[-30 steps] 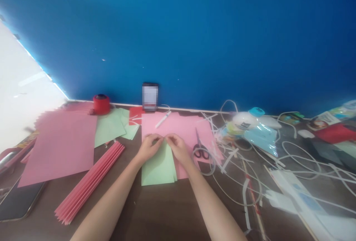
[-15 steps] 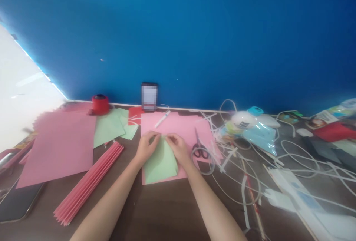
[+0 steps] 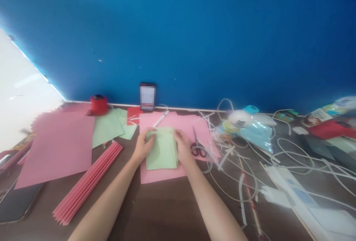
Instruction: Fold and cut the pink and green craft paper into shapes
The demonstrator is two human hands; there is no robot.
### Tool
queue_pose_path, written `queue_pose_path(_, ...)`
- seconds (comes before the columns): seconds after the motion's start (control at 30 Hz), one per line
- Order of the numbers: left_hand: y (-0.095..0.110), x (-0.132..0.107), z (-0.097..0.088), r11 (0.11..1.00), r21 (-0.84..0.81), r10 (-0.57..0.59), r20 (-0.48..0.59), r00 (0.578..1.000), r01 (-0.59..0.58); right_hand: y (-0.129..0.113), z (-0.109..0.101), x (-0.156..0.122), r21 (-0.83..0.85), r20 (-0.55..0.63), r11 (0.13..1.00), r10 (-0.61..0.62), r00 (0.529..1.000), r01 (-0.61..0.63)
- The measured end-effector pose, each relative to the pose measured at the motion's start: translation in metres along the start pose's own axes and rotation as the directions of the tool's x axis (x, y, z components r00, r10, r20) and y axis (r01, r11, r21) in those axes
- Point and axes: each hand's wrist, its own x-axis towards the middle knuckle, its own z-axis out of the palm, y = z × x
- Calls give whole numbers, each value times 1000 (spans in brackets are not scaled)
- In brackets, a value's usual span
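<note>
Between my two hands is a piece of light green paper (image 3: 162, 150), roughly square, held over a pink sheet (image 3: 151, 177) on the dark table. My left hand (image 3: 143, 145) grips its upper left edge, thumb on the near face. On the other side my right hand (image 3: 183, 146) holds the upper right edge, its fingers partly hidden by the paper. A white pen-like stick (image 3: 161, 118) lies on the pink sheet just beyond the paper. Dark-handled scissors (image 3: 198, 151) rest right of my right hand, blades pointing away.
Left are a pleated pink paper strip (image 3: 88, 183), pink sheets (image 3: 59, 144), green paper (image 3: 107, 128), a red tape-like roll (image 3: 98, 105) and a dark phone (image 3: 19, 202). A phone (image 3: 147, 97) leans on the blue wall. Tangled white cables (image 3: 233, 196) and a blue packet (image 3: 258, 135) fill the right.
The green paper has gone from tapering between pinched fingertips to a squarer, spread shape. My hands have moved apart to its two sides. The view has shifted slightly.
</note>
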Motion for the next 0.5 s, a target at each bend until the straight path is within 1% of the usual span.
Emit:
queue_pose_path(0.07,0,1,-1,999,-21,-34,67,997,36,0,0,0,12,-1,1000,10,1000,-10)
queue_pose_path(0.13,1,2,-1,997,-38,-70,87,994,74,0,0,0,24,2,1000,14,1000,-14)
queue_pose_path(0.33,-1,2,0,988,-64,-141,34,989,143,0,1,0,12,-6,1000,-1,1000,1)
queue_pose_path(0.5,-3,1,0,979,-101,-174,33,984,177,1,1,0,17,20,1000,6,1000,-6)
